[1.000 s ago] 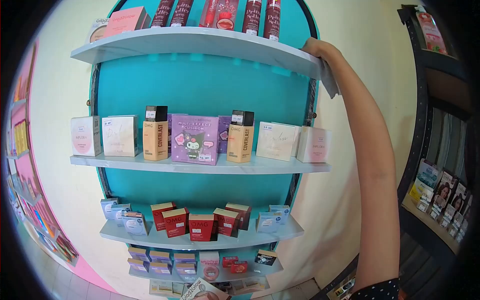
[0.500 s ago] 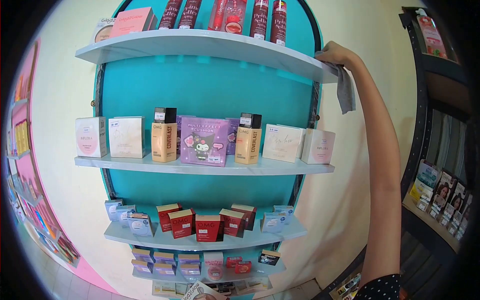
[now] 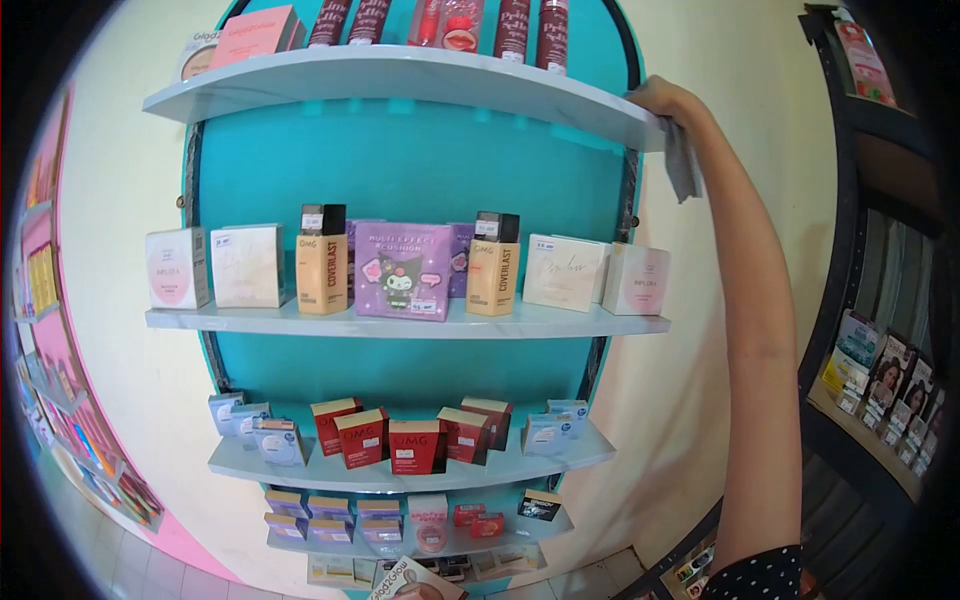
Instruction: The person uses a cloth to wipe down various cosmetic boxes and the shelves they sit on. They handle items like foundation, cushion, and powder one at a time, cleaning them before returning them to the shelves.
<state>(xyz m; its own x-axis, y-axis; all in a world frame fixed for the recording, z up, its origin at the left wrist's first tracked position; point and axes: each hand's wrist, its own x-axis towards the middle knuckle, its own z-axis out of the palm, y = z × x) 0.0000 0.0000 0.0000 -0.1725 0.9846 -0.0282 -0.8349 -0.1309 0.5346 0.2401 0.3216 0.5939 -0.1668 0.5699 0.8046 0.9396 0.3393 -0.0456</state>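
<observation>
At the right end of the top shelf [image 3: 400, 85], my right hand [image 3: 665, 98] is closed on a grey cloth [image 3: 683, 165]. Its fingers rest at the shelf's edge, and the cloth hangs down below the hand. The fingertips are partly hidden behind the shelf end. Along this shelf stand a pink Glad2Glow box [image 3: 255, 38], dark red spray bottles [image 3: 513, 30] and a clear pack with a lip picture [image 3: 462, 25]. My left hand is out of sight.
The shelf below carries a purple cushion box [image 3: 402, 272], foundation bottles [image 3: 322, 262] and pale boxes [image 3: 565, 272]. Lower shelves hold red OMG boxes [image 3: 416, 448] and light blue boxes [image 3: 278, 443]. A tilted Glad2Glow box [image 3: 415, 580] shows at the bottom. A dark rack [image 3: 875, 125] stands at right.
My right hand stays at the shelf's right end, with the cloth hanging slightly higher and further left in view. The view has shifted slightly. Products on the shelves keep their places.
</observation>
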